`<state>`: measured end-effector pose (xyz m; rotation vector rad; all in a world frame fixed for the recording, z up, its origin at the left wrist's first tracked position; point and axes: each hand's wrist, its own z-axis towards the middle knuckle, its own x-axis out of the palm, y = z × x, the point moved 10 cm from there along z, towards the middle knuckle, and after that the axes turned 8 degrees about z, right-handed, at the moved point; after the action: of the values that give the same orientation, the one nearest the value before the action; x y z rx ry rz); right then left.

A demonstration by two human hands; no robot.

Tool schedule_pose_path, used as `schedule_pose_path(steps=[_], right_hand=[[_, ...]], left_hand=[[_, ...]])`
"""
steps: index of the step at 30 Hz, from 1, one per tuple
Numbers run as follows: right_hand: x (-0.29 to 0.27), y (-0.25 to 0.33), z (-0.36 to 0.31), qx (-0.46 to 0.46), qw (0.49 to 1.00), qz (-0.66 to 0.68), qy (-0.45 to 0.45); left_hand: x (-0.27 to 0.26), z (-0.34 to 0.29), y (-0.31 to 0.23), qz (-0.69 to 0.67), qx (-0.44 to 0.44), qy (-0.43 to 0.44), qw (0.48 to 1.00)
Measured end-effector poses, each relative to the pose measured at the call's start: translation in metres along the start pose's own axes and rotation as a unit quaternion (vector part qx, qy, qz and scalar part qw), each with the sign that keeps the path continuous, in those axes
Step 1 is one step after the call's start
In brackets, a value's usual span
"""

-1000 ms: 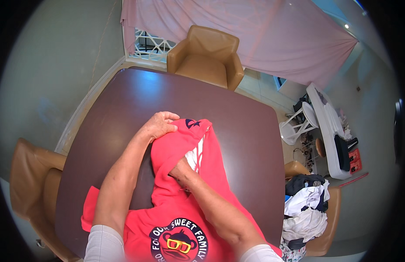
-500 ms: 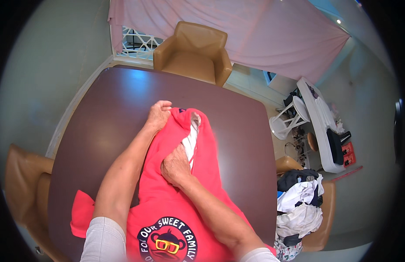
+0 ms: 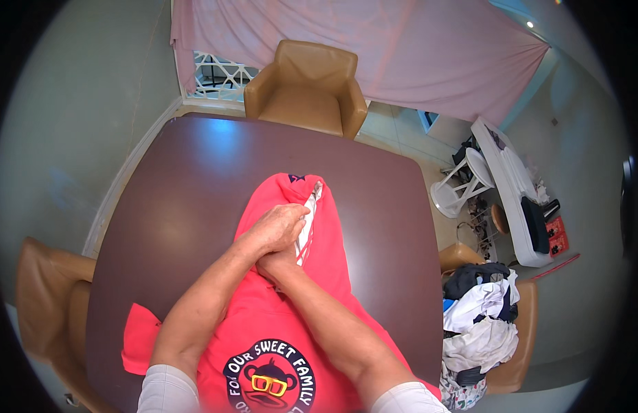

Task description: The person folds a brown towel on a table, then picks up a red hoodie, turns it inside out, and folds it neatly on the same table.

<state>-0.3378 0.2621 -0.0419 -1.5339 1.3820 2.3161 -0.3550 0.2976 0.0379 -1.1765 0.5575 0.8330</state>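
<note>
Left hand (image 3: 281, 227) moved from red hood's (image 3: 267, 196) far-left edge to its opening, above right hand (image 3: 277, 262); both there now. Left fingers curled, grip unclear; right's hidden, can't tell.

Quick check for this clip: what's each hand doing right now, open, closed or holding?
Left hand: appears closed on the red hoodie, at the hood's opening.
Right hand: cannot be told; fingers hidden beneath the left.
</note>
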Motion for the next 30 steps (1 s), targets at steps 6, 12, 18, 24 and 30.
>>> schedule_pose_path(steps=[6, 12, 18, 24, 30], right_hand=[[-0.052, 0.008, -0.024, -0.141, 0.988, -0.065, -0.022], [-0.16, -0.056, -0.019, 0.065, 0.954, 0.133, -0.261], [-0.156, -0.097, 0.024, 0.133, 0.959, 0.055, -0.244], [-0.159, -0.102, 0.046, 0.178, 0.957, -0.01, -0.229], [-0.177, -0.111, 0.049, 0.151, 0.916, 0.15, -0.339]], left_hand=[[-0.033, -0.006, 0.027, -0.096, -0.083, -0.106, 0.986], [-0.035, -0.03, 0.049, -0.131, -0.094, -0.186, 0.969], [-0.038, -0.037, 0.088, -0.34, -0.111, -0.14, 0.923], [-0.025, -0.053, 0.072, -0.284, -0.072, -0.122, 0.948], [-0.011, -0.049, 0.045, -0.012, -0.028, -0.149, 0.988]])
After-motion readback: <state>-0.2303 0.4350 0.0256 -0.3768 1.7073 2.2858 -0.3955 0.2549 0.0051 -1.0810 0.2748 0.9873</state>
